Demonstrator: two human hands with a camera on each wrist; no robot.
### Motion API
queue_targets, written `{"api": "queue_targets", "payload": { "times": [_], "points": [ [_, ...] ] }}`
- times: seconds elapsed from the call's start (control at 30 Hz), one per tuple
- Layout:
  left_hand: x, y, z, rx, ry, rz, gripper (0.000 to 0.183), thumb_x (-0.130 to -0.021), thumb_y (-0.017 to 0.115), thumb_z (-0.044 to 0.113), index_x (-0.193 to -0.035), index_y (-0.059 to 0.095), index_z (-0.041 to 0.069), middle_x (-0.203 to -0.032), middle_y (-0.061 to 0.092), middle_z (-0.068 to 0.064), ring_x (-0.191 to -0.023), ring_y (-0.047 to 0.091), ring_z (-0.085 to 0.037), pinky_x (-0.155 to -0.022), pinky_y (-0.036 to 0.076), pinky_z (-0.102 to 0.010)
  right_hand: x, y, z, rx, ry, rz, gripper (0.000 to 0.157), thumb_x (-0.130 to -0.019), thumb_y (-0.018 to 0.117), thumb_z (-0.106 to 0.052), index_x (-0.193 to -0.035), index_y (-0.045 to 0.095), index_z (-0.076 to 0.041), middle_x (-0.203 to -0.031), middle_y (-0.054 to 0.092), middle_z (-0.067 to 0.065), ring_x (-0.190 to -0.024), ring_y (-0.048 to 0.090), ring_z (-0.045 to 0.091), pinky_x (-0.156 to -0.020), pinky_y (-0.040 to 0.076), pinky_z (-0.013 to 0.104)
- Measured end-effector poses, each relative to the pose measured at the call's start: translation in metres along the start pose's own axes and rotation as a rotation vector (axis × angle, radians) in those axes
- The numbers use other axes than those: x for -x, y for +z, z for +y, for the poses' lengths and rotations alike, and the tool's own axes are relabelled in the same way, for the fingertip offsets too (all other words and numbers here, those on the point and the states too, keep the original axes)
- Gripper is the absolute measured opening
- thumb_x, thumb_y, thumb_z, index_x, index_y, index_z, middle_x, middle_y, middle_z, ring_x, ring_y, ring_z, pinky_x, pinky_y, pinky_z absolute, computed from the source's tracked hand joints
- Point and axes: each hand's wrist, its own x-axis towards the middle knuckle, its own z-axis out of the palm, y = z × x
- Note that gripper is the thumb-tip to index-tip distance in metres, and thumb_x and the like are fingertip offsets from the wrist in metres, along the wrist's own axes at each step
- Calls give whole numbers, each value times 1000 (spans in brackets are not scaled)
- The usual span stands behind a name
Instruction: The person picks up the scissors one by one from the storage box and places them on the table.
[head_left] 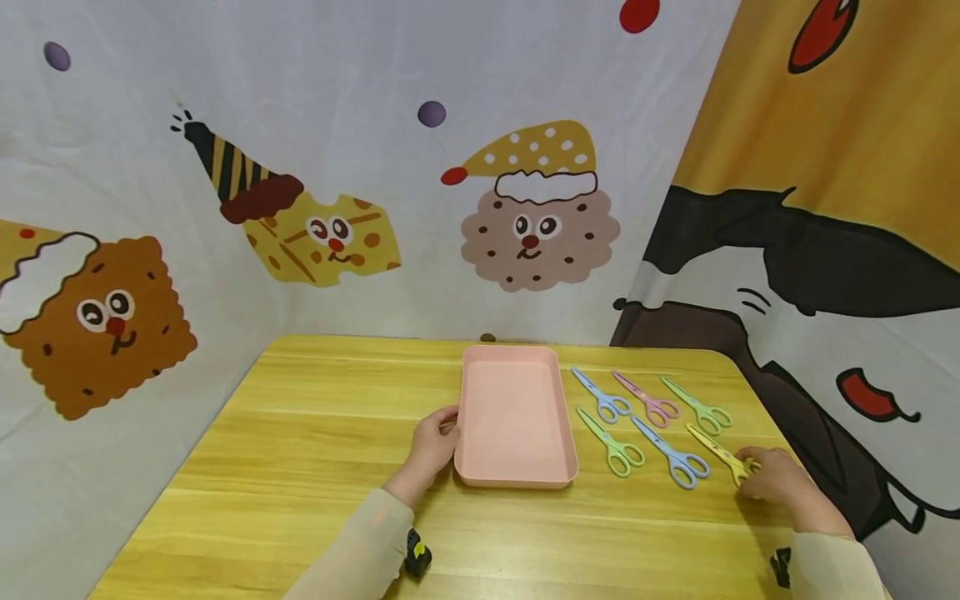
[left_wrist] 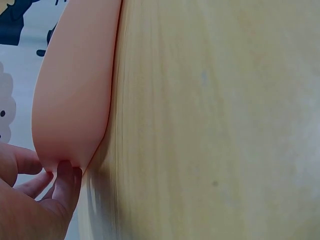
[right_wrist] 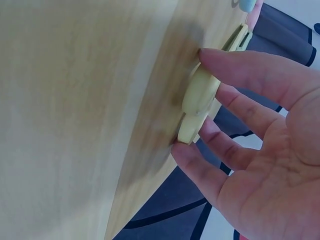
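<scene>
A shallow pink tray (head_left: 516, 417) lies on the wooden table, its long sides running away from me. My left hand (head_left: 435, 442) holds the tray's left side; in the left wrist view its fingertips (left_wrist: 65, 175) are right at the tray wall (left_wrist: 75, 100). At the far right of the scissors, my right hand (head_left: 772, 477) grips yellow scissors (head_left: 712, 446) by the handles, blades pointing back and left. The right wrist view shows thumb and fingers around the yellow handles (right_wrist: 197, 95), close to the tabletop.
Right of the tray lie several other scissors in two rows: blue scissors (head_left: 600, 396), pink scissors (head_left: 647, 400) and green scissors (head_left: 697, 406) behind, green scissors (head_left: 611, 442) and blue scissors (head_left: 670, 452) in front. A cartoon-print curtain (head_left: 360, 83) hangs behind the table (head_left: 322, 467).
</scene>
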Motion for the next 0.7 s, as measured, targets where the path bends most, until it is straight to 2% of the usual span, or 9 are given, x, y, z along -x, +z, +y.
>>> {"api": "queue_targets", "payload": {
  "times": [0.27,0.7],
  "points": [
    [0,-1,0,-8,-1,-5,36,-92,52,2,-128,56,0,-123,59,-20,-109,59,-31,-87,55,-35,1,0,-1,-11,11,-19,58,-70,74,-18,-119,54,6,-113,42,39,-96,45,46,-82,42,60],
    [-2,-1,2,-5,-3,-8,36,-91,53,1,-127,57,-2,-121,60,-20,-108,60,-31,-86,56,-35,1,0,-1,-21,19,-17,59,-70,75,-19,-119,53,6,-112,42,39,-95,45,45,-82,42,60]
  ]
}}
